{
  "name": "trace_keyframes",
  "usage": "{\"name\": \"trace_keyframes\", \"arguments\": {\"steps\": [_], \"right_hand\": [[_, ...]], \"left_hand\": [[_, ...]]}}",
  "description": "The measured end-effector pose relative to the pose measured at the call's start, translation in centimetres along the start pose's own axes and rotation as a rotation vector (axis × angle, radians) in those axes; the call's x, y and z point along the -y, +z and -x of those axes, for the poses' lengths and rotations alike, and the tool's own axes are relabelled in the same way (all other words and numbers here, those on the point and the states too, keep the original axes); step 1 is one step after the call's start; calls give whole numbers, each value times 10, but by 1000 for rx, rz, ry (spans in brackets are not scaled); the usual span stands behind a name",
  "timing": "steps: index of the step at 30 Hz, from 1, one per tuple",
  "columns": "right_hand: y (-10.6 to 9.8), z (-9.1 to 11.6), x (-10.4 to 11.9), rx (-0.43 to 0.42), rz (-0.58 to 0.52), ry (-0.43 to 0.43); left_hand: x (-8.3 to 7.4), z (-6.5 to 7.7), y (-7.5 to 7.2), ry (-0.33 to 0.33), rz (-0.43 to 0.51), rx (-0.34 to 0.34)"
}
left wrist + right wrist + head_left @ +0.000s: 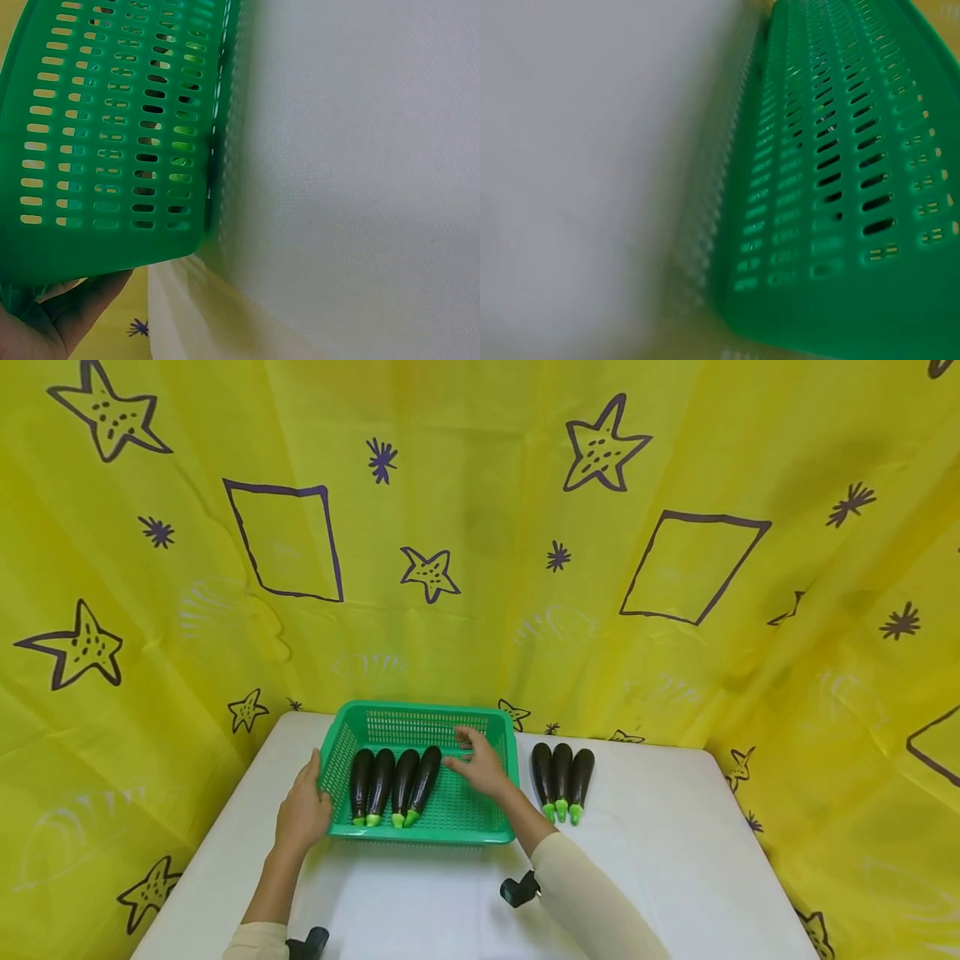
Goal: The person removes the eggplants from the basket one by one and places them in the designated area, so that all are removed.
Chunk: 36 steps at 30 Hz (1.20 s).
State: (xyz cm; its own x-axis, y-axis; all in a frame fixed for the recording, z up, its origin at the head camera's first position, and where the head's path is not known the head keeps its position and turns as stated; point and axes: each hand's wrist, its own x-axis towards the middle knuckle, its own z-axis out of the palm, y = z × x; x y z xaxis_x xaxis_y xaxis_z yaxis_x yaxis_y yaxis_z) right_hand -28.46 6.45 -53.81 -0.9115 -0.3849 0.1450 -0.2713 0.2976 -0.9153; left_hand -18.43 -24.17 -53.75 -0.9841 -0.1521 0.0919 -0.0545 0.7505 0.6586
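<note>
A green plastic basket (423,837) with slotted walls stands on the white table, and several dark eggplants (383,785) with green stem ends lie side by side in its left half. My left hand (303,810) holds the basket's left side at the rim; in the left wrist view the hand (56,322) shows at the basket's end. My right hand (482,767) is over the basket's right half, fingers loosely bent and holding nothing, just right of the eggplants. Only the basket wall (840,300) shows in the right wrist view, with the hand out of sight.
Three more eggplants (562,781) lie together on the white table (660,860), to the right of the basket. A yellow curtain (480,510) with star and square drawings hangs behind the table and along its sides.
</note>
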Motion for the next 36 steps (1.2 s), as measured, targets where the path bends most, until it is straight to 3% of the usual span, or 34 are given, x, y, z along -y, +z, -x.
{"name": "trace_keyframes", "arguments": {"steps": [4, 8, 14, 21, 36], "right_hand": [[3, -4, -3, 41, 54, 72], [4, -9, -8, 133, 131, 125], [2, -14, -11, 214, 173, 116], [6, -8, -12, 290, 184, 144], [10, -3, -9, 362, 255, 117]], "left_hand": [[-1, 0, 0, -2, 3, 4], [1, -1, 1, 12, 4, -7], [1, -8, 3, 28, 2, -10], [2, 0, 2, 19, 9, -26], [-1, 4, 1, -5, 22, -20]]}}
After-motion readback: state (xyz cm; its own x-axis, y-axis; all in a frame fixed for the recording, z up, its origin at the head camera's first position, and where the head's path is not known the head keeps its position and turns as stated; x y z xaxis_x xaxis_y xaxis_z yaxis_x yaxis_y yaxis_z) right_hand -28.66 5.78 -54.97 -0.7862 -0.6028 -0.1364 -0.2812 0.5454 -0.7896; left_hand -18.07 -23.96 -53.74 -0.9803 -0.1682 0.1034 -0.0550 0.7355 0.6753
